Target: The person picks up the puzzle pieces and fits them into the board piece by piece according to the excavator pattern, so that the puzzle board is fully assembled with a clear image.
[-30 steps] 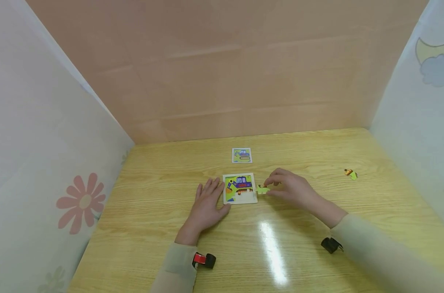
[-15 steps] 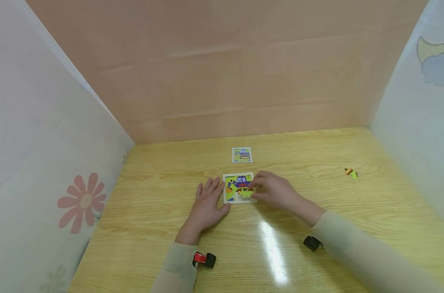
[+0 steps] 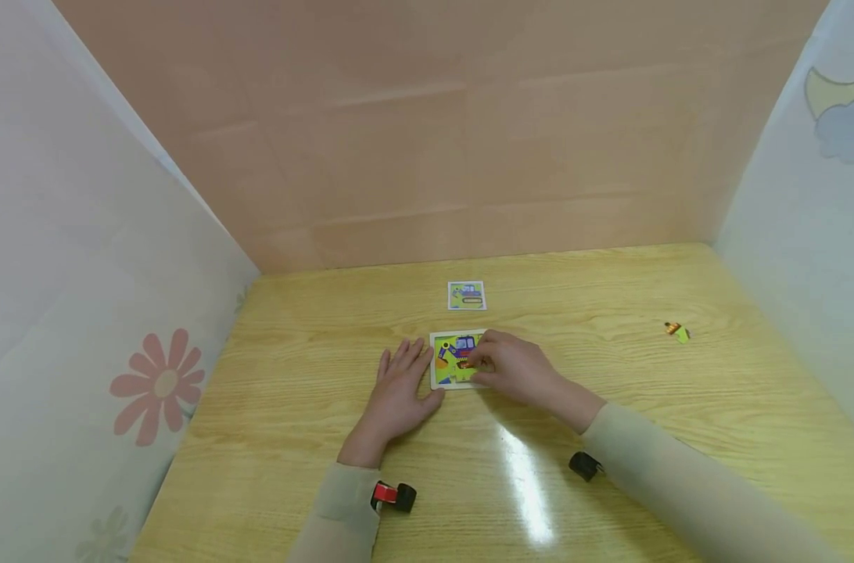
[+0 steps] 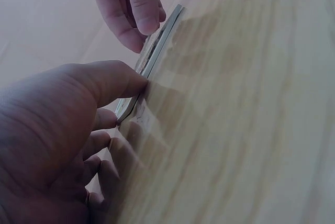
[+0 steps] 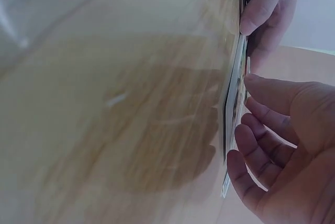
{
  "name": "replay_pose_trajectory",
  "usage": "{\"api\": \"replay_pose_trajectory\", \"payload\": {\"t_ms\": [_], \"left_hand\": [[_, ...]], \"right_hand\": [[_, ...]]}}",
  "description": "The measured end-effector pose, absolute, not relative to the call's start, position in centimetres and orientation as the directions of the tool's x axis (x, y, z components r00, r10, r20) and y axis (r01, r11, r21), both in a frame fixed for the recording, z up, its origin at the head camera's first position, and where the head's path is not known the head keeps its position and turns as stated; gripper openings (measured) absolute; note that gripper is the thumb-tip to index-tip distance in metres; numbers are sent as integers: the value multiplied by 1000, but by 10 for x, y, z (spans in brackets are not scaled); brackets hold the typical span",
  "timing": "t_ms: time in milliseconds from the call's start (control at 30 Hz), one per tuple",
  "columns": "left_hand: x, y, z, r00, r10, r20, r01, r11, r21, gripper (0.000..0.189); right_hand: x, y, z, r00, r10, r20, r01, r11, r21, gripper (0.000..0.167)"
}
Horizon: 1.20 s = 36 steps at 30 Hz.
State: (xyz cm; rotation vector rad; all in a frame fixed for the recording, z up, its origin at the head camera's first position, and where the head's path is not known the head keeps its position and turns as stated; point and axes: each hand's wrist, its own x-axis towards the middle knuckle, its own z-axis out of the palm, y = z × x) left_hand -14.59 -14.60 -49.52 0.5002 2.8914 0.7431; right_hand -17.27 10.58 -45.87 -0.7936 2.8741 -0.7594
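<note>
A puzzle board (image 3: pixel 433 363) with a white rim and an excavator picture lies mid-table in the head view. My left hand (image 3: pixel 397 395) rests at its lower-left corner, fingers fairly straight along the left side. In the left wrist view the thumb (image 4: pixel 123 80) touches the edge of the board (image 4: pixel 166 33). My right hand (image 3: pixel 518 371) is over the board's right part, thumb and index finger pinching a green puzzle piece (image 3: pixel 464 376) low over the picture. That hand hides part of the piece and the board's right side. In the right wrist view, the other fingers (image 5: pixel 243 177) are loosely bent.
Behind the board lies a small square card (image 3: pixel 466 295) with a similar excavator picture. A loose orange-and-green puzzle piece (image 3: pixel 678 332) is at the table's right. A pinkish-brown sheet (image 3: pixel 469 156) stands along the back edge, with white sheets at both sides.
My right hand has moved left from beside the board to above it, carrying the green puzzle piece over the picture's lower part. The left hand has stayed in place.
</note>
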Motion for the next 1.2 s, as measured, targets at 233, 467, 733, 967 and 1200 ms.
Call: {"api": "replay_pose_trajectory", "payload": {"t_ms": [233, 467, 733, 967, 1200], "left_hand": [[-145, -146, -492, -939, 344, -13, 293, 819, 494, 79], [-145, -146, -490, -940, 342, -12, 291, 818, 497, 78], [-145, -145, -490, -940, 341, -10, 290, 813, 505, 78], [-145, -145, -491, -939, 344, -8, 293, 814, 501, 77], [-144, -145, -491, -938, 347, -2, 301, 815, 495, 78]], "right_hand": [[-175, 101, -460, -865, -499, 60, -468, 757, -457, 17], [-174, 100, -461, -862, -503, 66, -476, 758, -446, 14], [-174, 99, -462, -864, -500, 59, -471, 763, -442, 15], [-173, 98, -462, -869, -491, 70, -465, 757, -460, 15], [-173, 96, -464, -870, -484, 92, -469, 757, -455, 10]]}}
